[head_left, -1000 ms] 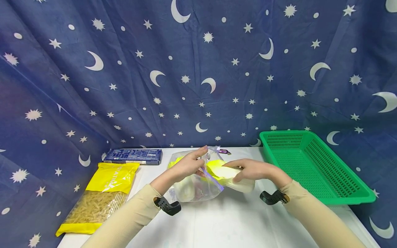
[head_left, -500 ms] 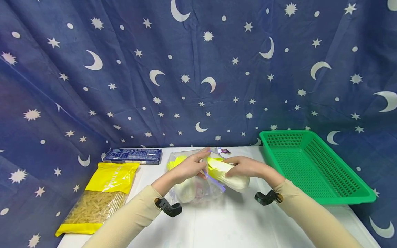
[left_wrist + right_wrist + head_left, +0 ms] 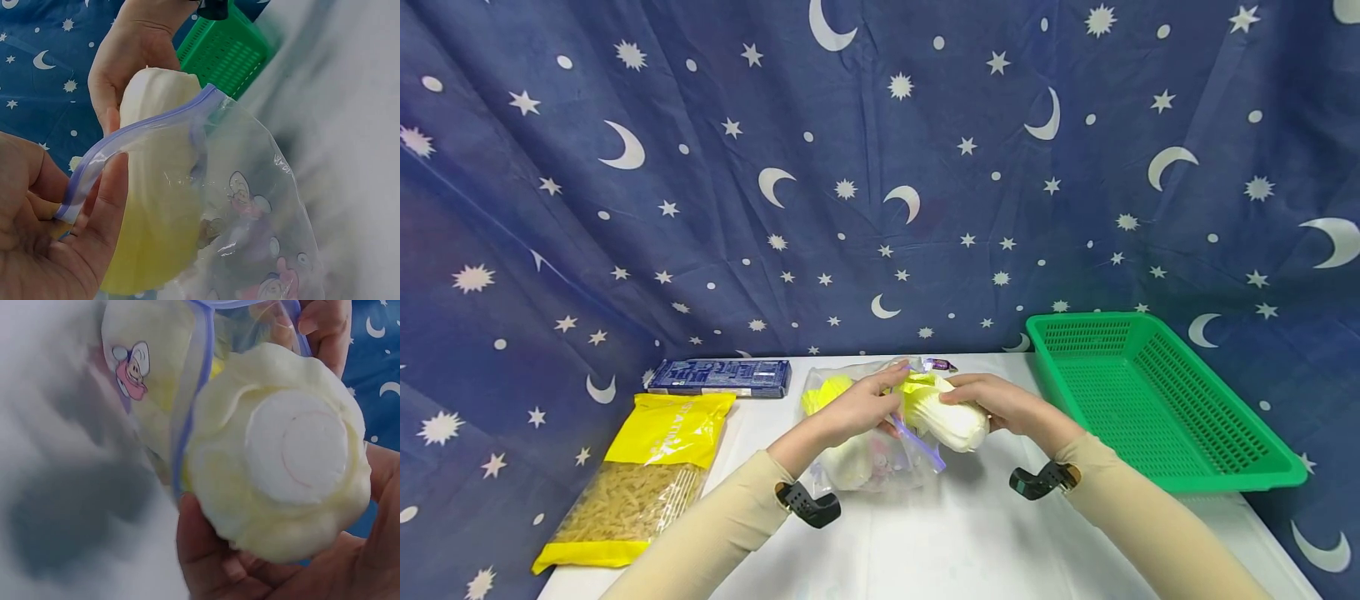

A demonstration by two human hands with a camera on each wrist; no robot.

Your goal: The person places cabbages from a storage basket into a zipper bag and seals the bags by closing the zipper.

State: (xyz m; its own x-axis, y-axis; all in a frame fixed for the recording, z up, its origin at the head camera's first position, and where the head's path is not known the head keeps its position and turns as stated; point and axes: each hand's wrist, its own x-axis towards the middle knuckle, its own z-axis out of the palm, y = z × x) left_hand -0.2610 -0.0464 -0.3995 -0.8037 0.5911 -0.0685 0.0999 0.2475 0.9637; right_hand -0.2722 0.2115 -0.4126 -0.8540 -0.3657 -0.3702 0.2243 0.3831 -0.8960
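Note:
My right hand grips a pale napa cabbage near its base, fingers and thumb curled round it. Its yellow leafy end lies inside the mouth of a clear zip bag with a purple zip edge and cartoon prints. The white cut base of the cabbage, seen in the right wrist view, is outside the bag. With my left hand I pinch the zip edge and hold the mouth apart. Another yellow-and-white cabbage lies in the bag, partly hidden by my left hand.
A green plastic basket stands at the right. A yellow bag of pasta lies at the left, with a flat blue box behind it. A small purple wrapped item sits behind the zip bag, near the starry curtain.
My right hand has moved left with the cabbage, its leafy end going further into the bag's mouth. The cabbage has turned so its base points more towards me. My left hand stays nearly still.

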